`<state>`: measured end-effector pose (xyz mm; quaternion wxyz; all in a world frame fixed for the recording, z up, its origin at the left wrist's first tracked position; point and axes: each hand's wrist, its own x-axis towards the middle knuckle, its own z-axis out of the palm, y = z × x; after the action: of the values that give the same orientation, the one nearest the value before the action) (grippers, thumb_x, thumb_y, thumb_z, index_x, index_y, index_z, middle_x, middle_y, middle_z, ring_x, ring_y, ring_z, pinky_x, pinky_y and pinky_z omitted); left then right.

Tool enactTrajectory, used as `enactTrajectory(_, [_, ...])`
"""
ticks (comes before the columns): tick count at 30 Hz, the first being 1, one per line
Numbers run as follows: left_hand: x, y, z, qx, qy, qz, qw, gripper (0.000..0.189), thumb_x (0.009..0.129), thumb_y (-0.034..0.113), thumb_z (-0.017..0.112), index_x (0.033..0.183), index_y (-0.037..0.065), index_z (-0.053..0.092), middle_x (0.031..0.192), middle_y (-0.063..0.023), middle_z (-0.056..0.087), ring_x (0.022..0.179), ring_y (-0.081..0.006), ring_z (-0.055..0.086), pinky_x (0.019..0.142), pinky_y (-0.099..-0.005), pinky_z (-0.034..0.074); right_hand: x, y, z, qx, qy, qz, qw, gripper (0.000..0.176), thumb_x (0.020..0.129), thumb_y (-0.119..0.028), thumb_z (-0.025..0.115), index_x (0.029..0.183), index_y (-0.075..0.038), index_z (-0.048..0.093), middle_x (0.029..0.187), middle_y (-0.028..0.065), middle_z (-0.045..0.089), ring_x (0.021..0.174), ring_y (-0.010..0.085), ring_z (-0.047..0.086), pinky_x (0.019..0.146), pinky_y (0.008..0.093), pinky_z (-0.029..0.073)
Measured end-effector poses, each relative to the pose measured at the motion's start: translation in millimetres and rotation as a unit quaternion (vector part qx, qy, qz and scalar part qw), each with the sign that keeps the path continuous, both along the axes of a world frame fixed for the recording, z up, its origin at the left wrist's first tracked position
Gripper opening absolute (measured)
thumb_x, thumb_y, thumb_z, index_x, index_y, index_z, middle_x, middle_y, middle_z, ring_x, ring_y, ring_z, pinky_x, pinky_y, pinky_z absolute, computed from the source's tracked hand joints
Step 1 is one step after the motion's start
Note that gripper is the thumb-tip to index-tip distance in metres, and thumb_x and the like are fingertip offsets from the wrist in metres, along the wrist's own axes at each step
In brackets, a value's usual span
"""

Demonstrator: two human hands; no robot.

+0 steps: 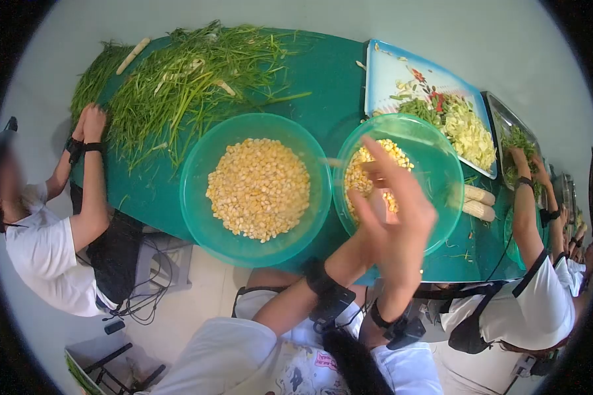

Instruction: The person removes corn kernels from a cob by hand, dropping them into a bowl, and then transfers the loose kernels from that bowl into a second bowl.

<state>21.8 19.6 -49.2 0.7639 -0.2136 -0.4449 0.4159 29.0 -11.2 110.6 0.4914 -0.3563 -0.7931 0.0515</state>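
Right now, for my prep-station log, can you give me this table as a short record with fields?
right bowl: green, some corn kernels
left bowl: green, fuller heap of corn
right hand: fingers spread, above right bowl
left hand: blurred, partly behind right hand, grip unclear
cobs: two, beside right bowl
greens: piled on far side
tray: chopped vegetables
co-workers: one at left, one at right
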Motion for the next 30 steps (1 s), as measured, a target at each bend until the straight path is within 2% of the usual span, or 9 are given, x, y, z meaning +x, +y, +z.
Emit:
enactTrajectory(2, [-1.2, -3.7, 7.4, -0.115, 0.34, 0.117, 0.926, 0.025, 0.087, 0.02, 0.042, 0.1, 0.002, 0.054, 0.102, -0.009, 0.058, 0.106, -0.0155, 0.052, 0.104, -0.037, 0.034, -5.4, 5.1, -18.5, -0.128, -0.031, -0.01, 0.991, 0.034, 0.075, 0.006, 0.059, 0.108, -0.002, 0.062, 0.089, 0.0081, 0.065, 0.077, 0.0117, 0.059, 0.073, 0.024, 0.048])
enactTrajectory(3, [-4.0, -3.0, 11.4, -0.171, 0.492, 0.175, 0.836, 0.026, 0.088, 0.021, 0.041, 0.101, 0.003, 0.054, 0.102, -0.0079, 0.058, 0.105, -0.0147, 0.052, 0.104, -0.0373, 0.033, -1.1, 8.6, -24.8, -0.126, -0.033, -0.004, 0.992, 0.034, 0.075, 0.006, 0.059, 0.108, -0.002, 0.062, 0.089, 0.0081, 0.065, 0.077, 0.0117, 0.059, 0.073, 0.024, 0.048])
enactTrajectory(4, [-7.6, -1.1, 21.7, -0.17, 0.619, 0.163, 0.75, 0.027, 0.088, 0.022, 0.042, 0.104, 0.004, 0.054, 0.103, -0.0051, 0.058, 0.101, -0.0147, 0.053, 0.103, -0.0365, 0.034, 12.9, 10.4, -31.7, -0.161, 0.017, -0.044, 0.986, 0.036, 0.073, 0.007, 0.06, 0.108, -0.001, 0.062, 0.089, 0.0078, 0.065, 0.076, 0.0118, 0.058, 0.071, 0.0239, 0.048])
enactTrajectory(5, [-10.0, -5.7, 25.1, -0.195, 0.6, 0.148, 0.762, 0.028, 0.089, 0.023, 0.041, 0.105, 0.005, 0.054, 0.105, -0.0048, 0.058, 0.103, -0.0148, 0.053, 0.099, -0.0355, 0.037, 27.0, 8.7, -39.0, -0.198, 0.064, -0.087, 0.974, 0.038, 0.071, 0.009, 0.06, 0.107, -0.001, 0.061, 0.089, 0.0074, 0.065, 0.075, 0.0118, 0.058, 0.07, 0.0238, 0.048])
enactTrajectory(9, [-19.7, -14.8, 56.1, -0.271, 0.581, 0.05, 0.766, 0.033, 0.091, 0.023, 0.037, 0.109, 0.003, 0.055, 0.113, -0.0086, 0.059, 0.105, -0.0182, 0.055, 0.088, -0.0316, 0.045, 50.0, -3.5, -58.5, -0.312, -0.003, -0.1, 0.945, 0.034, 0.071, 0.01, 0.061, 0.104, 0.001, 0.061, 0.091, 0.0079, 0.061, 0.071, 0.0134, 0.057, 0.065, 0.0262, 0.048])
enactTrajectory(13, [-18.6, -15.6, 49.1, -0.264, 0.599, 0.062, 0.753, 0.032, 0.091, 0.024, 0.037, 0.109, 0.005, 0.055, 0.116, -0.0073, 0.059, 0.106, -0.0176, 0.055, 0.087, -0.0316, 0.045, 43.2, -8.1, -66.7, -0.281, -0.051, -0.104, 0.953, 0.029, 0.07, 0.003, 0.067, 0.099, -0.001, 0.062, 0.086, 0.0128, 0.057, 0.067, 0.0227, 0.058, 0.063, 0.0325, 0.048])
enactTrajectory(16, [-19.7, -15.3, 48.9, -0.248, 0.61, 0.09, 0.747, 0.031, 0.091, 0.024, 0.038, 0.109, 0.006, 0.056, 0.115, -0.0061, 0.059, 0.105, -0.0172, 0.055, 0.087, -0.0315, 0.044, 38.6, -1.5, -67.4, -0.301, -0.05, -0.114, 0.945, 0.029, 0.069, 0.007, 0.064, 0.098, 0.001, 0.062, 0.084, 0.0104, 0.059, 0.067, 0.0179, 0.058, 0.061, 0.0267, 0.047])
enactTrajectory(23, [-20.1, -12.1, 41.6, -0.244, 0.597, 0.079, 0.76, 0.032, 0.09, 0.023, 0.038, 0.107, 0.003, 0.056, 0.113, -0.0083, 0.06, 0.104, -0.018, 0.055, 0.09, -0.0317, 0.043, 44.1, 14.8, -72.3, -0.286, -0.045, -0.1, 0.952, 0.019, 0.07, 0.005, 0.066, 0.088, 0.001, 0.062, 0.075, 0.0139, 0.061, 0.062, 0.0216, 0.061, 0.057, 0.0311, 0.048])
enactTrajectory(30, [-20.3, -13.6, 37.7, -0.246, 0.612, 0.109, 0.744, 0.029, 0.091, 0.02, 0.039, 0.106, 0.0, 0.053, 0.114, -0.0122, 0.058, 0.107, -0.0208, 0.054, 0.093, -0.035, 0.043, 59.1, 10.8, -70.1, -0.304, 0.081, -0.117, 0.942, 0.01, 0.074, 0.005, 0.065, 0.084, 0.003, 0.064, 0.077, 0.0113, 0.065, 0.063, 0.0142, 0.063, 0.06, 0.0254, 0.05])
